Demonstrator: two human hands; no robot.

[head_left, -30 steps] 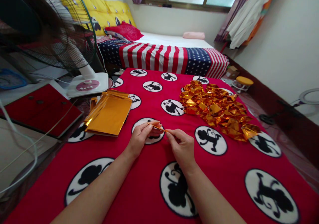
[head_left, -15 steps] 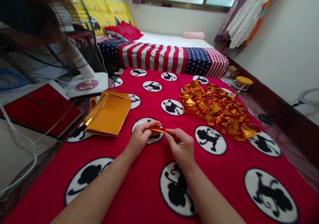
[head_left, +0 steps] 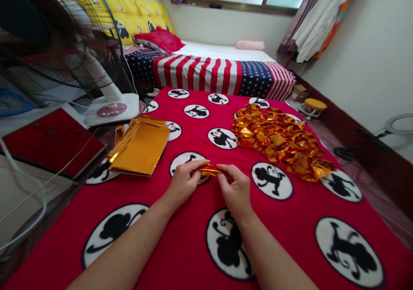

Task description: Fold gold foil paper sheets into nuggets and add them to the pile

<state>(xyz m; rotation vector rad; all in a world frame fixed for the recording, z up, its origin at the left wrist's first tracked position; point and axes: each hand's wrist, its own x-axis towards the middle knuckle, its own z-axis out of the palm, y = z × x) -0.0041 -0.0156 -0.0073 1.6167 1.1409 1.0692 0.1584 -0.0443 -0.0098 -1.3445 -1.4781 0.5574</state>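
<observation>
Red cloth (head_left: 187, 247) w/ blk & white monkey prints: spreads under the sheet stack (head_left: 142, 146) & well off to its R. Fan (head_left: 111, 95): just beyond the stack, far-L side, base not on the cloth. Foil pile (head_left: 277, 141): lots of shiny peaked pcs bunched up, well apart from the stack, to its R. Stack itself = flat gold sheets, edges uneven, untouched by either hand. Both hands are R of the stack, a bit nearer the person, apart from each other but linked by what they hold: L hand (head_left: 185, 179) pinches one end b/w thumb & fingers, R hand (head_left: 236, 186) pinches the other. Smallest: the gold pc (head_left: 209, 170), narrow, creased lengthwise, R of the stack, b/w the fingertips; its ends are hidden by the fingers. Step in hand, my read: mid-fold, shaping a single pc, prob. working its layers or edges w/ the thumbs. Next move likely calls for even, light pressure from both sides, ends kept level, so thin foil doesn't tear or skew.
</observation>
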